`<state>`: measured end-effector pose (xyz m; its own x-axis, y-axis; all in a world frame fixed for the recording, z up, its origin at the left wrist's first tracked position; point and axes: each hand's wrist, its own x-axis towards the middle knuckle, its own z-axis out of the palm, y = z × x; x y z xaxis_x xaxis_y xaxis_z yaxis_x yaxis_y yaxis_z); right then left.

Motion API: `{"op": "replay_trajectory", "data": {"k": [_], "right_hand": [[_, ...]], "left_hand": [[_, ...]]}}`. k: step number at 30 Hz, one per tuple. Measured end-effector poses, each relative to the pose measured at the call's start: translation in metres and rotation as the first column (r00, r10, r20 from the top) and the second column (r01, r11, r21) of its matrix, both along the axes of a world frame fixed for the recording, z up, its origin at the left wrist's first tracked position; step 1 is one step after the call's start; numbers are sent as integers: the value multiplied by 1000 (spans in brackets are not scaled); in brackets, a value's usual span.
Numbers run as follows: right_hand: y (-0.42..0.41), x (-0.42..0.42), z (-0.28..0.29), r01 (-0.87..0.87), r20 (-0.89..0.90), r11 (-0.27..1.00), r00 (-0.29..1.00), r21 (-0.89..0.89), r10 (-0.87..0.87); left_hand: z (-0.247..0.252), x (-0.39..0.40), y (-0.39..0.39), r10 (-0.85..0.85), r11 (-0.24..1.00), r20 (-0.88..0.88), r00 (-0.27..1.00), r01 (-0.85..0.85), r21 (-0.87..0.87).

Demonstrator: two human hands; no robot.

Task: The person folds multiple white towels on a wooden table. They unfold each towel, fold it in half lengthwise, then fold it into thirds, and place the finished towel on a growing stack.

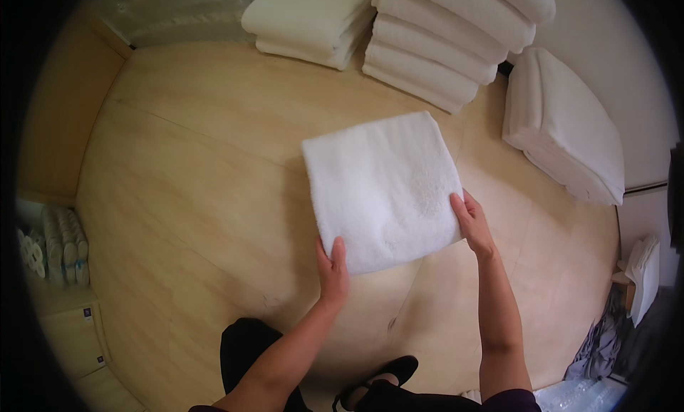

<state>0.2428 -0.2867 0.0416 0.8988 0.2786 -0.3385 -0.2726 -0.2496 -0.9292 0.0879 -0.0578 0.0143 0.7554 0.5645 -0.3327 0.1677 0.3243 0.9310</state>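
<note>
A folded white towel (pixel 385 193) is held flat above the wooden floor, between my two hands. My left hand (pixel 333 273) grips its lower left corner, thumb on top. On the right edge, near the lower right corner, my right hand (pixel 473 222) pinches the cloth, also with the thumb on top. The fingers under the towel are hidden. Beyond it stand a tall stack of folded white towels (pixel 427 64) and, just left of that, another folded white pile (pixel 310 22).
A further folded white stack (pixel 566 128) leans by the right wall. Slippers (pixel 67 246) fill a compartment at far left. Grey cloth (pixel 598 348) and clear plastic packaging (pixel 580 396) lie at lower right. A black shoe (pixel 401 369) is on the wooden floor (pixel 187 198).
</note>
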Motion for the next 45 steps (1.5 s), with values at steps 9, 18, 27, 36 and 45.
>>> {"op": "replay_trajectory", "data": {"k": [9, 18, 27, 36, 45], "right_hand": [[47, 23, 22, 207, 560, 913, 828, -352, 28], [113, 63, -22, 108, 470, 557, 679, -823, 563], [37, 7, -22, -95, -114, 978, 987, 186, 117], [16, -47, 153, 481, -552, 829, 790, 285, -268], [2, 111, 389, 87, 246, 808, 929, 583, -278]], "left_hand": [[37, 25, 29, -163, 691, -59, 985, 157, 706], [-3, 140, 65, -73, 168, -642, 763, 644, 746], [-33, 78, 98, 51, 412, -929, 367, 840, 354], [-15, 106, 106, -81, 587, -965, 250, 794, 156], [5, 108, 115, -153, 588, -962, 225, 803, 95]]}}
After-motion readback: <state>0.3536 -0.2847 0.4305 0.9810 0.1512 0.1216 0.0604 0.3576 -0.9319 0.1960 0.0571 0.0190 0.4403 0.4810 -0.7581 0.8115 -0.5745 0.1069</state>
